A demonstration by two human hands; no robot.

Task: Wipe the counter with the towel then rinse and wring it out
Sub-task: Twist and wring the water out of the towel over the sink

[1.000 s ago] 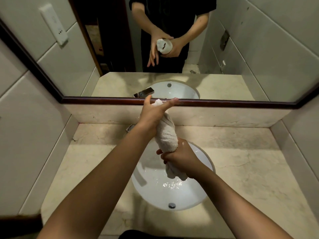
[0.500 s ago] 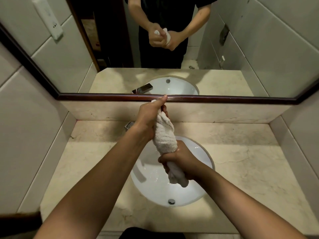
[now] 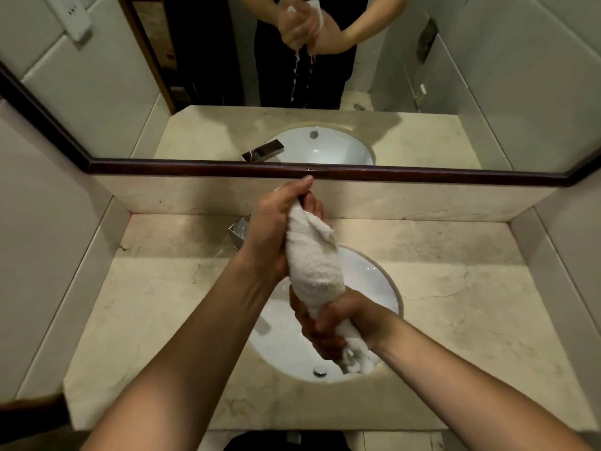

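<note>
A white towel [image 3: 313, 265], rolled into a thick twist, stands almost upright over the white sink basin [image 3: 379, 281]. My left hand [image 3: 273, 229] is closed around its upper end, thumb pointing at the mirror. My right hand [image 3: 341, 323] grips its lower part, and the towel's tail sticks out below the fist near the drain [image 3: 320, 372]. In the mirror, water streams from the squeezed towel. The beige marble counter [image 3: 471, 288] surrounds the basin.
A chrome faucet [image 3: 239, 231] sits behind my left hand at the basin's back rim. A dark-framed mirror [image 3: 422, 92] spans the back wall above a marble splashback. Tiled walls close in on both sides. A white wall socket [image 3: 70, 14] is at the upper left.
Both hands have tightened and twisted the towel; my left hand went from open fingers to a full grip. Water now runs out of it, seen in the mirror.
</note>
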